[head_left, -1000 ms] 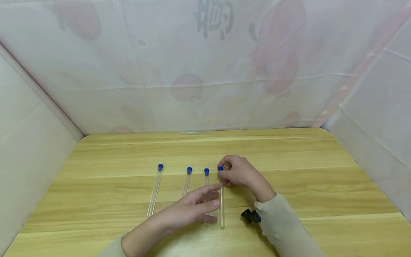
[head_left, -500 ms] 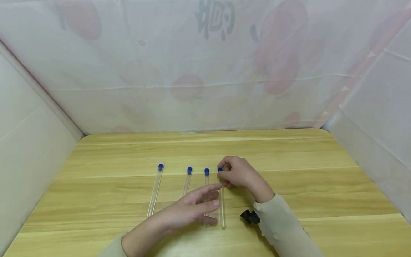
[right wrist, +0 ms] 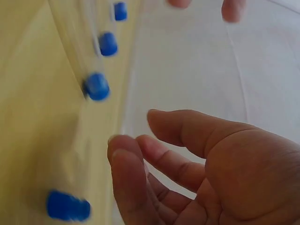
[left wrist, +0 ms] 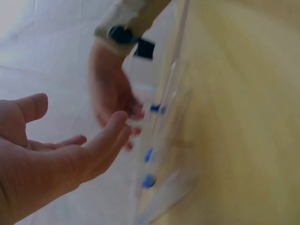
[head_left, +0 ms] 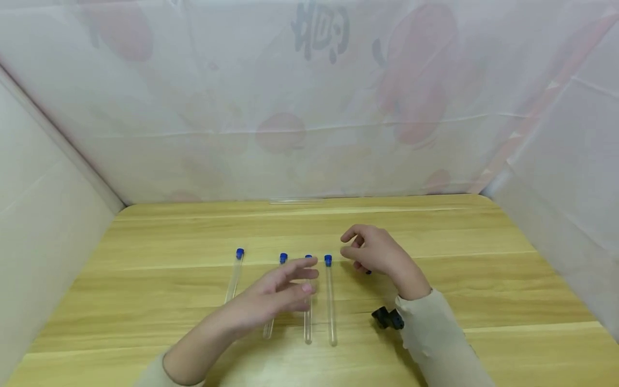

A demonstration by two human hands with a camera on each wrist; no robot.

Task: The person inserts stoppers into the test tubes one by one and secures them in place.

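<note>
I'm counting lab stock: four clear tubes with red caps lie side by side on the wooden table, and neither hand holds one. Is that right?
Only the colour is wrong: the caps are blue, as the head view shows. Four clear tubes lie side by side on the wooden table, and neither the left hand nor the right hand holds one.

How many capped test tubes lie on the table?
4, side by side on the table: far-left tube, second, third under the left hand, rightmost tube.

Clear tubes (head_left: 331, 301), blue caps (head_left: 328, 260); light wood-grain table (head_left: 483, 269); beige sleeves (head_left: 435, 344); white backdrop (head_left: 193, 107), faded red print.
</note>
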